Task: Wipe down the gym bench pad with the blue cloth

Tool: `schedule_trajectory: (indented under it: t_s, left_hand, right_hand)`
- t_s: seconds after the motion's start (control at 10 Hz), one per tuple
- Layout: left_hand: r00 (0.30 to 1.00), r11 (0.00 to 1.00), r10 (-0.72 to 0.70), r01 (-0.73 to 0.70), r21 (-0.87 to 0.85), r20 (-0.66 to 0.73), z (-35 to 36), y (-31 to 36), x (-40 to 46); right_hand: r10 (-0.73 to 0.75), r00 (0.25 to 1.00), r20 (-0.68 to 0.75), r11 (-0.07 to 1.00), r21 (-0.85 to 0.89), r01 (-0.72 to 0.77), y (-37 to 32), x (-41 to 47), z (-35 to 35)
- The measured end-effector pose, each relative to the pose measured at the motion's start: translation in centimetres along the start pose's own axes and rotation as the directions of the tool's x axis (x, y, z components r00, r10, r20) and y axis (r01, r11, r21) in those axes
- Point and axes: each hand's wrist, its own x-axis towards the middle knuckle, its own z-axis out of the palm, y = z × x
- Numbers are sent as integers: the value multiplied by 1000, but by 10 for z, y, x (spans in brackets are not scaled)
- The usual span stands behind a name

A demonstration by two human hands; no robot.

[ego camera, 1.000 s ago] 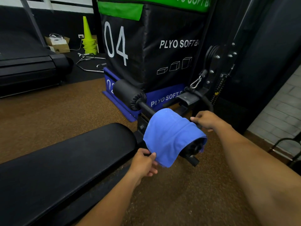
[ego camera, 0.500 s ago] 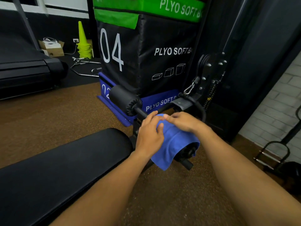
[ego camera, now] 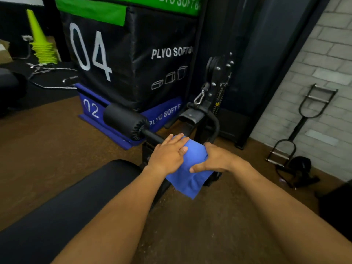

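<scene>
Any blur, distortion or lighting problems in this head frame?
Head view: dim indoor light, no glare; wide-angle bending shows on the white brick wall; yellow-green cone stack is smeared at the edge; blue cloth and both hands stay fairly sharp.

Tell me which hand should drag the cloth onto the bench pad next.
Left, probably. The left hand lies flat on the cloth on the side nearer the bench pad; the right hand grips its far side.

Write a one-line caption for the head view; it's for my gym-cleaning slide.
Both hands, left hand and right hand, press the blue cloth over a bench roller.
</scene>
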Motion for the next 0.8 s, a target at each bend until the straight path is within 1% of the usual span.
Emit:
schedule_trajectory:
  t_s: [0.1,0.2,0.3,0.4,0.5,0.6,0.7,0.8]
  left_hand:
    - [995,998,-15,10,54,97,-10,3,-3]
    - [980,998,-19,6,64,197,-20,5,0]
    - [991,999,-3,-2,40,135,-22,11,0]
    - [1000,997,-19,20,80,-11,-22,28,-3]
    - [998,998,-17,21,56,-68,-21,54,-1]
    - [992,996,88,-89,-1,-87,-7,85,8]
    - [985,985,170,-170,-28,-1,13,122,21]
    - [959,970,240,-243,3,150,52,162,39]
  right_hand:
    - [23,999,-31,1000,-13,-23,-10,-6,1]
    - [76,997,-18,997,4,-76,-16,-7,-1]
    - [125,992,-5,992,17,-125,-19,-3,-1]
    - [127,990,-56,991,42,-125,-17,1,3]
    - [118,992,-43,991,67,-115,-15,-1,6]
    - [82,996,-37,974,216,-72,0,-4,5]
    - [120,993,3,917,384,-112,40,-31,1]
    - [226,969,102,875,416,-248,103,-58,12]
